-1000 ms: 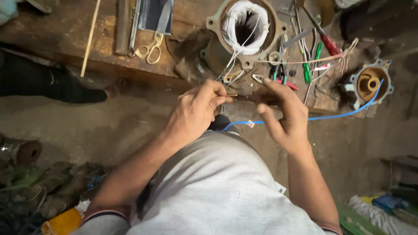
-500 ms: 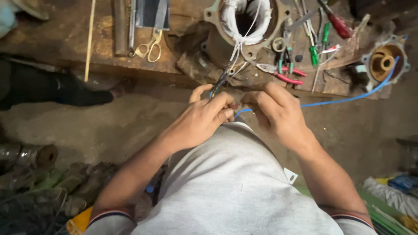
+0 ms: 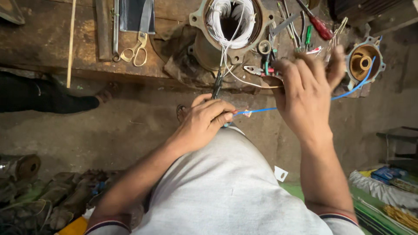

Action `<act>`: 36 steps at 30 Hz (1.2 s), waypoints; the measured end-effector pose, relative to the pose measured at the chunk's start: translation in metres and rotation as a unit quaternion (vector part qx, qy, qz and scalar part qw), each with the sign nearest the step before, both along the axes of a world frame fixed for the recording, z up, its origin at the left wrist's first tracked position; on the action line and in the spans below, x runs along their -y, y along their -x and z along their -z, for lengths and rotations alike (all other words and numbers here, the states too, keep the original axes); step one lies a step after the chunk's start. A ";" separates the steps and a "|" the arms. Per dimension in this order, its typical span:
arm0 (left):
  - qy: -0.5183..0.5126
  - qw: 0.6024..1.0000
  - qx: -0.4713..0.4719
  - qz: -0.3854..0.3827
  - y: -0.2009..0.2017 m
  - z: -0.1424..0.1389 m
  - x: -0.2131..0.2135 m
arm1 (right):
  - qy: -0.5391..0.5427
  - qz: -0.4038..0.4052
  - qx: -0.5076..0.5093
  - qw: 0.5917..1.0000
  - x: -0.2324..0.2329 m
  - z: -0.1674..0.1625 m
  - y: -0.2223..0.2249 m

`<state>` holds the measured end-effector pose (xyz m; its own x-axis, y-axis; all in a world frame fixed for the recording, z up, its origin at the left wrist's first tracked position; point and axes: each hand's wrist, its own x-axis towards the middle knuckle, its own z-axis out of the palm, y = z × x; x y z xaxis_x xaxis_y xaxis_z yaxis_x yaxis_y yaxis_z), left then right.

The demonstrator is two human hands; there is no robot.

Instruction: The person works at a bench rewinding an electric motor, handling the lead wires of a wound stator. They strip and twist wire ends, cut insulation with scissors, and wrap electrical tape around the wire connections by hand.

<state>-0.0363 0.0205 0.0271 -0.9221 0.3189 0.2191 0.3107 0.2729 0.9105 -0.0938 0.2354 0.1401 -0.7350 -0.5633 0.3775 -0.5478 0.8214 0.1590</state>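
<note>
— Well, start at the grip: what is the left hand (image 3: pixel 204 119) doing?

— It is closed tight. The fingers are curled and pressed together around a dark-handled plier-like tool (image 3: pixel 216 85), whose nose points up toward the bench. The same fist pinches the near end of a thin blue insulated wire (image 3: pixel 259 111), just where a small bare tip shows.

— And the right hand (image 3: pixel 305 87)?

— Raised over the bench edge, back toward the camera, fingers loosely curled and a little spread. The blue wire runs behind its palm and comes out on the far side, heading to a round grey metal end cover with a brass-coloured centre (image 3: pixel 365 63). Whether the fingers actually clamp the wire I cannot tell; the palm hides it.

— So which step would you call it?

— As I judge it, work on the wire's end: the wire lies stretched between the two hands, in the air in front of the person's grey shirt, with the tool at the tip.

— What does the move after this call for?

— A steady left fist and some tension from the right, I would say, so the thin wire does not slip or kink.

— What lies around?

— A grey cast motor housing packed with white winding wire (image 3: pixel 230 21) sits on the worn wooden bench (image 3: pixel 43 39), with brass-handled scissors (image 3: pixel 136 50) to its left and a red-handled screwdriver (image 3: pixel 320 26) among small tools to its right
</note>
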 end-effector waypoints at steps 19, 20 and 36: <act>-0.067 0.988 0.133 -0.031 -0.010 0.006 -0.014 | 0.631 0.107 0.478 0.601 -0.026 0.145 -0.093; -0.092 0.983 0.158 -0.032 -0.010 0.005 -0.014 | 0.629 0.121 0.480 0.599 -0.025 0.144 -0.093; -0.096 0.976 0.192 -0.024 -0.012 0.011 -0.010 | 0.500 0.050 0.540 0.675 -0.022 0.136 -0.086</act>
<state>-0.0241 0.0300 0.0161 -0.9610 0.2602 -0.0940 -0.0725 0.0909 0.9932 -0.0080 0.2570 0.0045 -0.9015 -0.3507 -0.2537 0.1650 0.2635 -0.9504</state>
